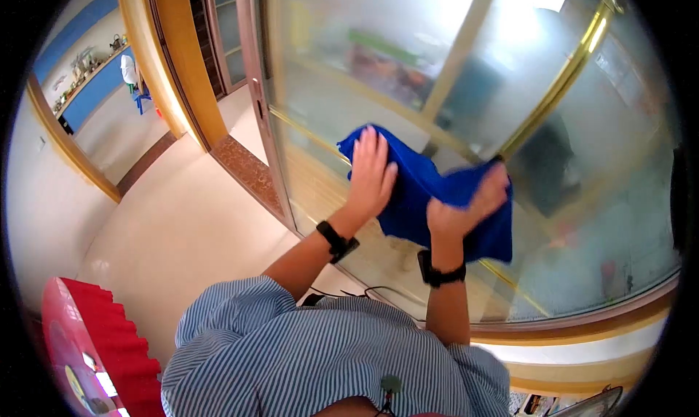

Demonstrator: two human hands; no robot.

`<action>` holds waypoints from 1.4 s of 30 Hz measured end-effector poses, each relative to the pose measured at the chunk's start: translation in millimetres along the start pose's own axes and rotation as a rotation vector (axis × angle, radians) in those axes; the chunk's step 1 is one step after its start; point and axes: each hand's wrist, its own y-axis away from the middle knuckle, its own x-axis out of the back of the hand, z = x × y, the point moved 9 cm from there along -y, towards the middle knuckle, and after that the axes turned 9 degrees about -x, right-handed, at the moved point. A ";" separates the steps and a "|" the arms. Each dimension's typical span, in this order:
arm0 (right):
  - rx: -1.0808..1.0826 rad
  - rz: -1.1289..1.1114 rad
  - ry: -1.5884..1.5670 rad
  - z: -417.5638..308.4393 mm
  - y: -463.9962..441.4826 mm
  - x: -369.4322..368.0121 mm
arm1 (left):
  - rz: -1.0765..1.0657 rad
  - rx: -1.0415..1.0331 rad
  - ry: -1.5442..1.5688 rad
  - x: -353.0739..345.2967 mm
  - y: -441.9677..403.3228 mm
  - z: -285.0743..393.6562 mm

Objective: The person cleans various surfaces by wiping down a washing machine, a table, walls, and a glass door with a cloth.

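Note:
A blue cloth (413, 207) lies spread against a frosted glass panel (575, 220), its upper edge folded and sagging between my hands. My left hand (372, 173) rests flat on the cloth's left part, fingers stretched upward. On the right part, my right hand (468, 206) presses the cloth with its fingers extended and thumb apart; motion blurs it slightly. Black bands (441, 270) circle both wrists. The cloth's lower right corner hangs below my right hand.
A gold bar (561, 86) runs diagonally across the glass. The pinkish door frame (263, 118) stands left, beside a doorway with a brown stone threshold (251, 171). A round object with red ruffled cloth (120, 344) is at lower left. A dark cord (342, 293) shows near my body.

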 end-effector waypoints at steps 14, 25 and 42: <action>0.429 0.345 -0.236 -347.3 -228.7 -145.6 | 0.400 -0.585 -0.791 271.8 -331.2 -228.9; 0.616 0.041 0.281 -366.8 -149.1 -256.2 | 0.404 -0.366 -0.029 226.1 -245.9 -258.7; 0.357 -0.740 -0.083 -135.5 189.3 -232.6 | 0.118 0.436 0.330 -4.6 158.5 -272.4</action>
